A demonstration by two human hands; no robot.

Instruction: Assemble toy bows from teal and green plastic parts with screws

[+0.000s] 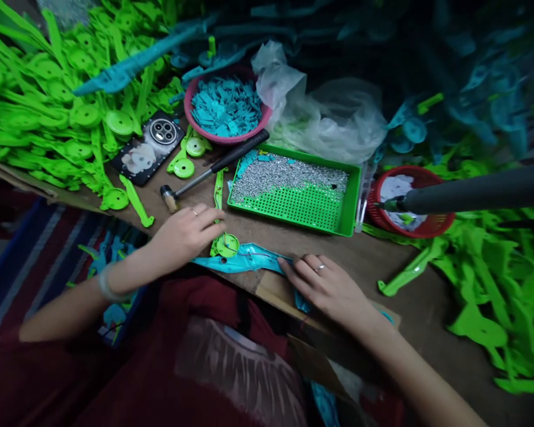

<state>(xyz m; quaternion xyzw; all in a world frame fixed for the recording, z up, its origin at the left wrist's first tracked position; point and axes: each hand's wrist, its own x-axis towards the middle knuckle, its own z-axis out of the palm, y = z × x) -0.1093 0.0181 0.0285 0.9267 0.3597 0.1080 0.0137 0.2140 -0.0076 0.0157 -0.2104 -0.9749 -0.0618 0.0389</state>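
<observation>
A long blue plastic part (249, 258) lies along the table's front edge, with a thin reddish wire running over it. My right hand (327, 283) grips its right end, fingers curled down around it. At its left portion sits a light green plastic piece with a round disc (228, 245), overlapping the blue part. My left hand (189, 232) is above that disc with fingers bent together at a thin dark wire or small item; what they pinch is too small to make out. A hammer (202, 176) rests just beyond my left hand.
A green tray (289, 214) of small metal pieces stands ahead, a pink bowl (226, 140) of blue pieces behind it. A power screwdriver (463, 191) juts in above a red basket (431, 230). Green parts (71, 112) heap at both sides; a phone (149, 148) lies left.
</observation>
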